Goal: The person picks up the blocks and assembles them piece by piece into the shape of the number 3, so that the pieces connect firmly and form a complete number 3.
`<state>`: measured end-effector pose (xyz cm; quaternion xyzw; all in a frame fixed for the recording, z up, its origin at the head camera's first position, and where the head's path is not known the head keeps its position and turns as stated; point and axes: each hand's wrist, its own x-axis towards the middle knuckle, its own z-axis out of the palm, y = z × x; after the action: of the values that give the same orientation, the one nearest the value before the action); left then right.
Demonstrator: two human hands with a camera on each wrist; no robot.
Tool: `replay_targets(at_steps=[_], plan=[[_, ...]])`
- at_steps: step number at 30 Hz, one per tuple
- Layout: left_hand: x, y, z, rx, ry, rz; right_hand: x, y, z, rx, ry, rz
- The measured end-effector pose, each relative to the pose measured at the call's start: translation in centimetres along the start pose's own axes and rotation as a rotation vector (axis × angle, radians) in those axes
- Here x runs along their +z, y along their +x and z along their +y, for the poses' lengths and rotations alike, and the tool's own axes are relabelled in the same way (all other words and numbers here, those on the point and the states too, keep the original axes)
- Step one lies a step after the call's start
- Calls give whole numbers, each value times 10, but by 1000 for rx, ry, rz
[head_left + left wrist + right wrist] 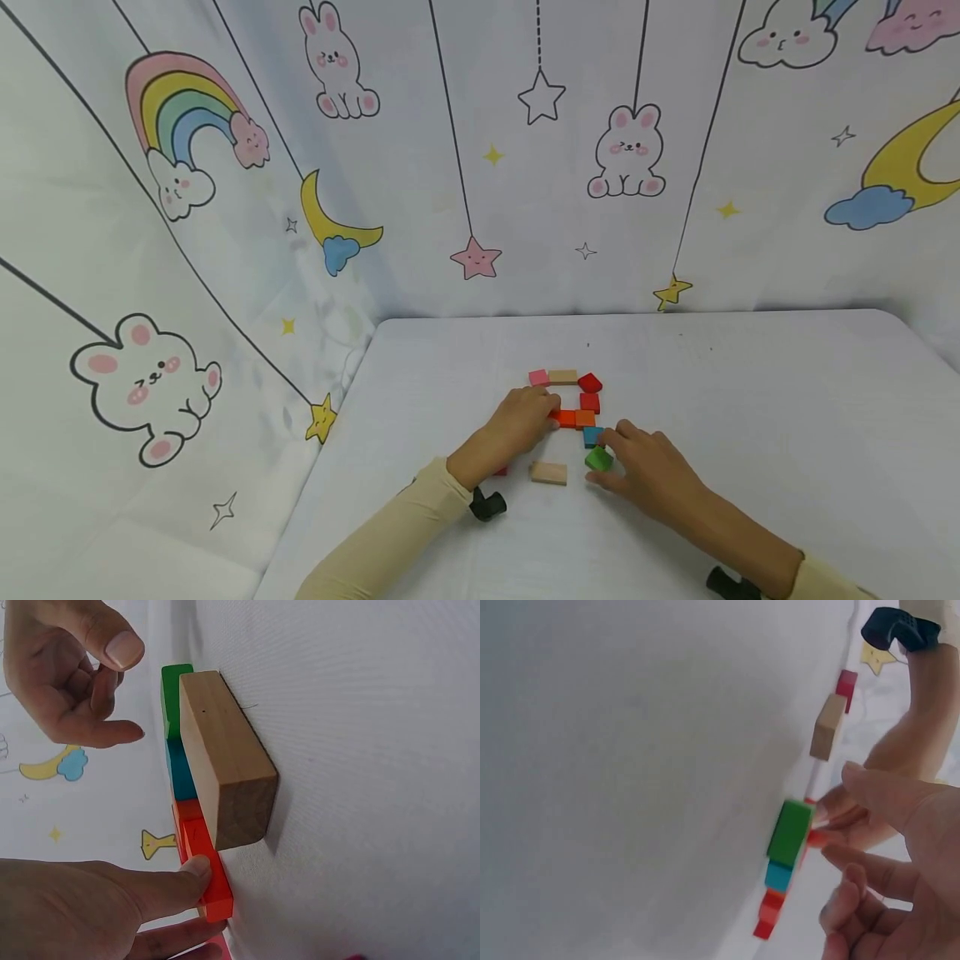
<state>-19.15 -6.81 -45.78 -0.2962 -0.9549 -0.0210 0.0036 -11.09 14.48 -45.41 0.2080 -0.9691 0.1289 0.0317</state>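
Note:
My left hand (521, 425) pinches a red-orange block (214, 874) at the left end of the middle row, its thumb on the near face. That block meets an orange block (585, 418). Below it a blue block (592, 437) and a tilted green block (598, 459) continue the line. My right hand (648, 471) is just right of the green block, thumb and forefinger spread beside it. In the right wrist view, these fingers stand apart from the green block (791, 832). The left hand hides part of the red-orange block in the head view.
A red block (590, 402), a red angular block (590, 382), a plain wooden block (562, 377) and a pink block (538, 377) form the upper part. Another wooden block (548, 473) lies nearer me. A reddish block (500, 472) is partly hidden by my left arm.

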Motion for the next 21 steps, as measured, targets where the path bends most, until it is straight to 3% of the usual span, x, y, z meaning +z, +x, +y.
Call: replay_targets(at_steps=[12, 21], plan=[[1, 2, -2, 21, 21, 12, 11, 15, -36, -20, 67, -87], [2, 1, -1, 15, 26, 8, 15, 22, -39, -6, 51, -107]])
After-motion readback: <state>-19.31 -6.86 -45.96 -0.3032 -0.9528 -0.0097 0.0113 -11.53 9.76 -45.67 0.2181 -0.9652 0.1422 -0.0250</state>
